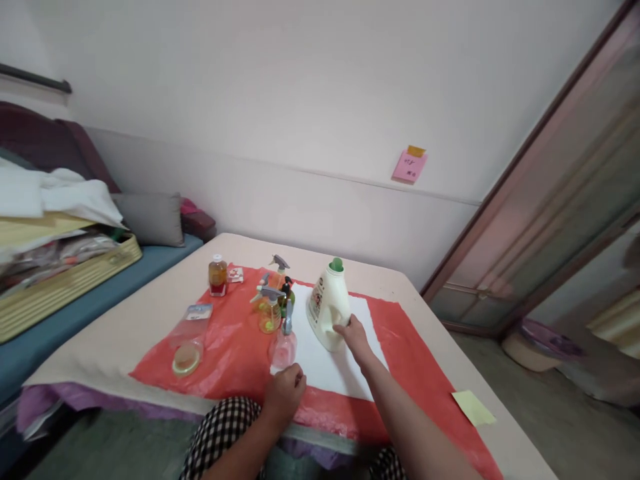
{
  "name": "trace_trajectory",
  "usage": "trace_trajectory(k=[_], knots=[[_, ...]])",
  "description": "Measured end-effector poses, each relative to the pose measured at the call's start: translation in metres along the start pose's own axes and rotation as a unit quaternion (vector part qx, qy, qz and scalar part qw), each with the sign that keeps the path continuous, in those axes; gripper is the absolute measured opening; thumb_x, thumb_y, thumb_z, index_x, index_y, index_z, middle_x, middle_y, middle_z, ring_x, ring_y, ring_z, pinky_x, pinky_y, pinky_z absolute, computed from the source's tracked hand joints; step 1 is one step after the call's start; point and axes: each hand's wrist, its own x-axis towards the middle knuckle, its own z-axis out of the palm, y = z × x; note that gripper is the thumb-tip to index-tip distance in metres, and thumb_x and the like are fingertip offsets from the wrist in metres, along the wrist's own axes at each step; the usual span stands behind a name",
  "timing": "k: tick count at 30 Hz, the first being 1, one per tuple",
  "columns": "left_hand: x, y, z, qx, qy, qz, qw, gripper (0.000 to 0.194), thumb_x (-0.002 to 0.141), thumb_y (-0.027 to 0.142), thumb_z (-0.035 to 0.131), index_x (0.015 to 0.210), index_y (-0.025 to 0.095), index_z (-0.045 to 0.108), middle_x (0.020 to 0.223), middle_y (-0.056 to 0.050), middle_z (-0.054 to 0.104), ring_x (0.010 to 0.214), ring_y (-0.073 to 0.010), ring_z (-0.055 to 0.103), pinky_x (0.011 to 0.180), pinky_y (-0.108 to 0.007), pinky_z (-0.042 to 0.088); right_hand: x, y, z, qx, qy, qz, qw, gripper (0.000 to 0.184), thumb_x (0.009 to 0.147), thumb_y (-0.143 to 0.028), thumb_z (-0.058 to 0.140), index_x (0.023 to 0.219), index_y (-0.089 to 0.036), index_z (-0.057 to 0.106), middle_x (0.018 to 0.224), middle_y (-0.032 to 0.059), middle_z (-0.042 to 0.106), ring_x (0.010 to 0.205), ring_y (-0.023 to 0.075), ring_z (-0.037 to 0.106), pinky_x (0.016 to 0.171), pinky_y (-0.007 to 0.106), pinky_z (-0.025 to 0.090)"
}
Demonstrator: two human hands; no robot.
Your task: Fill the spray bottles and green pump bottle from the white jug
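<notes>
My right hand point(354, 337) grips the handle of a large cream detergent jug point(327, 300) with a green top. The jug stands tilted slightly over a white sheet point(345, 380); whether its base touches the paper I cannot tell. Near the sheet's front left corner, my left hand point(286, 390) is closed, its fingers curled in, and whatever they may hold is hidden. Just beyond it is a pink spray bottle point(284, 347). Behind that cluster a yellow spray bottle point(270, 317), a green pump bottle point(287, 298) and an orange spray bottle point(279, 280).
A red plastic sheet point(225, 360) covers much of the beige table point(100, 347). To the left are a bottle of amber and red liquid point(218, 276) and a clear plastic bottle lying down point(193, 333). A yellow note point(474, 408) lies at right; a wall rises behind.
</notes>
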Motion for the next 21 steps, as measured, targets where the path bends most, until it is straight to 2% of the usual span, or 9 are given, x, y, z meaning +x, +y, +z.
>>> trace_trajectory(k=[2,5,9,11,13,17,21], knots=[[0.000,0.001,-0.001,-0.014,0.013,-0.018,1.000,0.018,0.084,0.017,0.050,0.067,0.021,0.051,0.060,0.004,0.053,0.061,-0.0127,0.051,0.061,-0.025,0.030,0.008,-0.006,0.006,0.035,-0.009,0.024,0.999,0.026,0.093,-0.036,0.068,0.107,-0.015,0.067,0.103,0.0049,0.070,0.089,0.0183,0.068,0.081,0.039,0.057],[0.002,-0.001,-0.006,-0.035,0.050,-0.050,0.997,0.019,0.084,0.015,0.050,0.066,0.021,0.052,0.057,0.004,0.052,0.059,-0.0125,0.050,0.060,-0.025,0.030,0.000,-0.009,0.015,0.093,0.014,0.043,0.995,0.026,0.094,-0.039,0.066,0.102,-0.015,0.067,0.096,0.0031,0.070,0.081,0.0155,0.066,0.073,0.033,0.057],[0.008,-0.009,-0.018,-0.067,0.108,-0.103,0.987,0.021,0.087,0.018,0.050,0.066,0.021,0.053,0.056,0.004,0.052,0.058,-0.0127,0.051,0.060,-0.024,0.032,-0.037,-0.004,0.029,0.165,0.081,0.050,0.982,0.037,0.075,-0.039,0.078,0.100,-0.014,0.068,0.085,0.0020,0.073,0.075,0.0187,0.066,0.067,0.031,0.053],[0.012,-0.013,-0.022,-0.082,0.127,-0.132,0.980,0.022,0.090,0.020,0.050,0.068,0.020,0.055,0.056,0.005,0.052,0.057,-0.0126,0.052,0.060,-0.024,0.036,-0.059,-0.003,0.033,0.195,0.100,0.052,0.974,0.044,0.065,-0.040,0.081,0.099,-0.015,0.069,0.083,0.0027,0.075,0.075,0.0217,0.067,0.065,0.032,0.052],[0.014,-0.014,-0.025,-0.094,0.138,-0.157,0.973,0.021,0.093,0.020,0.050,0.073,0.019,0.058,0.058,0.005,0.054,0.058,-0.0122,0.055,0.060,-0.023,0.040,-0.077,-0.004,0.035,0.219,0.105,0.057,0.968,0.045,0.062,-0.041,0.082,0.096,-0.015,0.069,0.081,0.0035,0.076,0.074,0.0231,0.068,0.064,0.032,0.052],[0.016,-0.011,-0.026,-0.107,0.132,-0.191,0.967,0.021,0.098,0.033,0.057,0.092,0.014,0.065,0.079,0.001,0.065,0.069,-0.0132,0.062,0.068,-0.028,0.052,-0.098,-0.011,0.035,0.249,0.098,0.059,0.962,0.040,0.066,-0.039,0.083,0.096,-0.017,0.069,0.084,0.0023,0.076,0.077,0.0223,0.069,0.069,0.033,0.055],[0.015,-0.008,-0.023,-0.110,0.115,-0.209,0.965,0.034,0.097,0.043,0.059,0.113,0.013,0.065,0.107,-0.004,0.068,0.091,-0.0209,0.068,0.079,-0.037,0.059,-0.101,-0.017,0.040,0.253,0.086,0.053,0.962,0.029,0.085,-0.038,0.075,0.101,-0.016,0.068,0.091,0.0009,0.072,0.082,0.0187,0.068,0.077,0.035,0.056]])
